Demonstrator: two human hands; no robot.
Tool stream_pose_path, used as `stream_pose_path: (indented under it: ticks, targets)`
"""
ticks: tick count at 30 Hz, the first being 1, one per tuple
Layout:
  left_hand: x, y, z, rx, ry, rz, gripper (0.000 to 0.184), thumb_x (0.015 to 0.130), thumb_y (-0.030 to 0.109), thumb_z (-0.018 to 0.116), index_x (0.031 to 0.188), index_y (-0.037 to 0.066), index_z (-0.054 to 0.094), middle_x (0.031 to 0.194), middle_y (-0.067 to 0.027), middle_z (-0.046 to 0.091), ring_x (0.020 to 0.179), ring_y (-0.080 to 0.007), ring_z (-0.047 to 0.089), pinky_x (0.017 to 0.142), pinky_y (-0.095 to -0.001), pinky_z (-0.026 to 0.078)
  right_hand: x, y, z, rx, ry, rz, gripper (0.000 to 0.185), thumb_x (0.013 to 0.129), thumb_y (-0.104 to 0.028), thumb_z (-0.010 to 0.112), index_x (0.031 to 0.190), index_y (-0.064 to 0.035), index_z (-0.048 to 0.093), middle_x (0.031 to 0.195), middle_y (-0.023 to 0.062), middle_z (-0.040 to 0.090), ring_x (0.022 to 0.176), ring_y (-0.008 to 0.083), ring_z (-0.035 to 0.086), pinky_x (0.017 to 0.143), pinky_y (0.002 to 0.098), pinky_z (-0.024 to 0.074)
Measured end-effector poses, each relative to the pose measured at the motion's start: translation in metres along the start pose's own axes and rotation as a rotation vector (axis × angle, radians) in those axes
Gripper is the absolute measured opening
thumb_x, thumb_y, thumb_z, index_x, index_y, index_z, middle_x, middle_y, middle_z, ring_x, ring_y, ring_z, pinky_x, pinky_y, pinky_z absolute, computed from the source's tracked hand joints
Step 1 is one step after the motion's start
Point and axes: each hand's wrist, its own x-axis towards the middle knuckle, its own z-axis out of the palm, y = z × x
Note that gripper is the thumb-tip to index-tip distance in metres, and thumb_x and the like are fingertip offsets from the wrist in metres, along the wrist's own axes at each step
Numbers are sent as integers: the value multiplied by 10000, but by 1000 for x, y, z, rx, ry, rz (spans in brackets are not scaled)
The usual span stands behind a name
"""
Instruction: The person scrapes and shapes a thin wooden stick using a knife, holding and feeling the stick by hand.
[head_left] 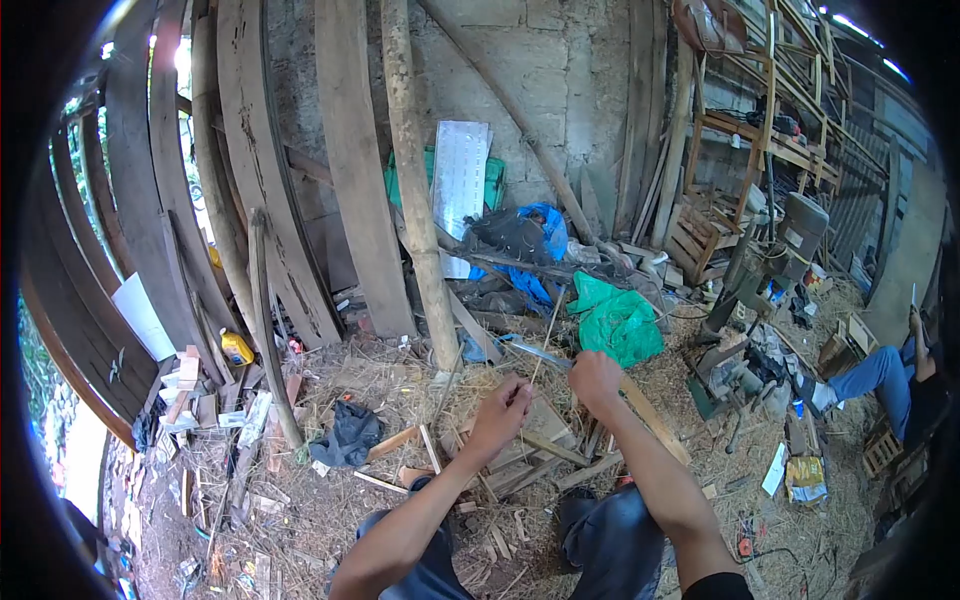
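My right hand [597, 384] is closed around the handle of a knife [540, 352], whose blade points left. A thin wooden stick [554, 318] rises from the pinched fingers of my left hand [503, 412] and leans slightly right. The blade crosses the stick a little above my left fingers; whether the two touch, I cannot tell. Most of the knife handle is hidden inside my right hand. Below both hands, wooden boards [540, 428] and loose strips lie on the ground between my legs.
Green plastic [622, 325] and a dark bundle with blue sheeting [515, 240] lie ahead. Planks and a pole [412, 170] lean on the block wall. A black bag [347, 436] lies left, a yellow jug [236, 348] farther left. Another person's leg [870, 380] shows at right.
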Motion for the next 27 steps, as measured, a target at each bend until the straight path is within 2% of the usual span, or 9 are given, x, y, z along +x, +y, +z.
stream_pose_path:
  ticks: [5,7,10,14,16,19,23,25,27]
  targets:
    - [-23,11,3,100,-135,-38,193,925,212,489,858,37,538,648,16,470,572,-54,440,518,-218,369,5,71,8,-61,28,370,204,764,-173,579,778,11,665,821,213,655,752,368,651,688,432,532]
    - [-25,8,-2,52,-202,-91,200,924,221,493,848,39,528,669,20,474,575,-51,445,512,-209,382,-1,85,4,-56,21,408,214,767,-186,585,784,11,667,833,213,656,763,374,650,698,439,531]
    - [-15,-3,-6,189,-79,66,205,918,208,487,843,26,544,612,-7,473,560,-70,440,527,-253,358,-7,76,3,-69,79,414,242,763,-210,600,798,19,669,767,232,644,743,387,644,681,449,531]
    - [-4,-2,-5,183,-33,21,226,927,218,490,828,20,532,641,-10,502,556,-76,467,522,-247,391,-11,26,-5,284,154,8,177,777,-177,567,807,-46,683,619,218,603,633,407,608,619,445,517]
    - [-2,-5,-2,113,-32,6,232,931,215,493,812,17,517,674,-8,521,570,-72,487,528,-228,416,-22,-10,-19,352,18,-174,148,777,-150,561,802,-86,692,679,201,628,620,394,607,595,451,507]
    - [3,-7,2,274,22,83,238,931,235,491,863,14,546,592,1,483,521,-78,440,503,-259,366,-26,-31,1,148,-22,-343,137,767,-161,576,783,-90,691,719,202,637,633,375,617,586,451,504]
    - [-7,0,-5,229,-62,76,226,942,226,475,861,22,531,633,5,479,555,-66,450,517,-233,378,-8,-13,18,77,-92,-152,162,775,-208,594,786,-78,690,747,191,643,667,360,628,622,450,513]
    - [-11,1,-4,247,-128,87,219,949,223,466,872,25,521,666,3,479,577,-64,457,529,-216,391,2,13,18,69,-50,145,210,776,-239,583,763,-55,682,725,210,638,674,369,633,622,462,512]
    - [-18,-3,-4,111,-234,76,223,953,229,460,882,27,521,688,8,481,591,-65,456,540,-215,392,-2,31,12,82,-21,148,225,779,-247,582,762,-45,680,722,215,637,679,374,632,627,464,513]
